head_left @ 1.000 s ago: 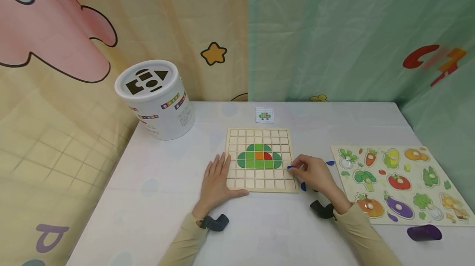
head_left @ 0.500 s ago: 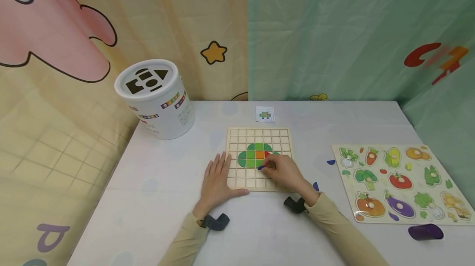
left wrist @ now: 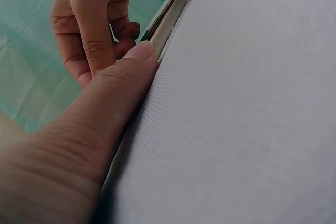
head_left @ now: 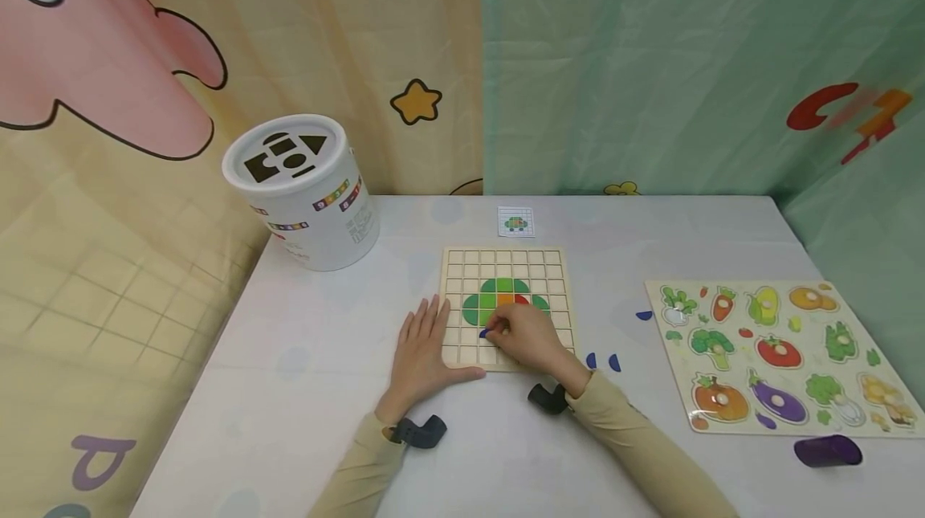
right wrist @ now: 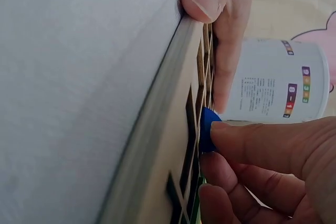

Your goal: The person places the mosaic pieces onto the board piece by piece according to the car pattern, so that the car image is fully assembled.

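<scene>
A square wooden grid board [head_left: 552, 261] holds green pieces [head_left: 471, 309], an orange one and a red one [head_left: 520, 299], in a domed shape with rounded sides. My right hand [head_left: 531, 337] pinches a small blue half-round piece [right wrist: 208, 129] between thumb and fingers, low over the grid below the green pieces. My left hand [head_left: 421, 353] lies flat with fingers spread along the board's left side, its thumb [left wrist: 105, 98] along the front edge. Loose blue half-rounds [head_left: 591, 360] lie right of the board. Part of the coloured shape is hidden behind my right hand.
A small printed card [head_left: 516, 222] with a similar picture lies behind the board. At the back left stands a white bucket [head_left: 318, 221] with shape holes in its lid. A vegetable puzzle board [head_left: 744, 357] and a purple cylinder-like object [head_left: 828, 450] are on the right.
My right hand has carried the blue half-round from the board's right edge leftward to the cells under the green pieces. The left hand has stayed put.
</scene>
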### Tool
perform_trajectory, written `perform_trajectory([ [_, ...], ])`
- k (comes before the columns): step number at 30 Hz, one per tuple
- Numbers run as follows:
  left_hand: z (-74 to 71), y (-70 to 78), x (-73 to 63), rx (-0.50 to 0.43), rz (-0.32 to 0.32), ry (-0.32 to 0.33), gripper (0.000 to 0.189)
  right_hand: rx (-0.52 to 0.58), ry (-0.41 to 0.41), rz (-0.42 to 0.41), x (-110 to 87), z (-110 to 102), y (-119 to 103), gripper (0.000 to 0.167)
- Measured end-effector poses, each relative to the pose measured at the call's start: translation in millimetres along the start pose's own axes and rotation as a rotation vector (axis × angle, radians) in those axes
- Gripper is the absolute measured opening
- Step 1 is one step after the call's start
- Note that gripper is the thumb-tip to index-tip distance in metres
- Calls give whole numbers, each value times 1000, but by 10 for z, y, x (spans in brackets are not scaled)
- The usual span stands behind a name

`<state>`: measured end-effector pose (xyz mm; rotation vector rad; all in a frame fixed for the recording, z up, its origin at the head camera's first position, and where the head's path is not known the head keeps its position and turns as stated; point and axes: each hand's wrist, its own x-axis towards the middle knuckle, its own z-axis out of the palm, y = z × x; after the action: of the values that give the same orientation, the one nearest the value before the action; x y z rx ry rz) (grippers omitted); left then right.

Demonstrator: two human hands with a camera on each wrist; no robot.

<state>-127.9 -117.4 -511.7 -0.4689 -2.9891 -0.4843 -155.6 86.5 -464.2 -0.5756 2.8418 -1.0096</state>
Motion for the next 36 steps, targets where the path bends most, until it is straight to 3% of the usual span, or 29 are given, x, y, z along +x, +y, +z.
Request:
perform_trajectory([
  [31, -5, -4, -3, 2, -6, -13, 124, -54, 29, 3, 14, 10, -24, 11],
  [36, -13, 10, -6, -3, -4, -13, 123, -55, 29, 24, -30, -71, -21, 12],
])
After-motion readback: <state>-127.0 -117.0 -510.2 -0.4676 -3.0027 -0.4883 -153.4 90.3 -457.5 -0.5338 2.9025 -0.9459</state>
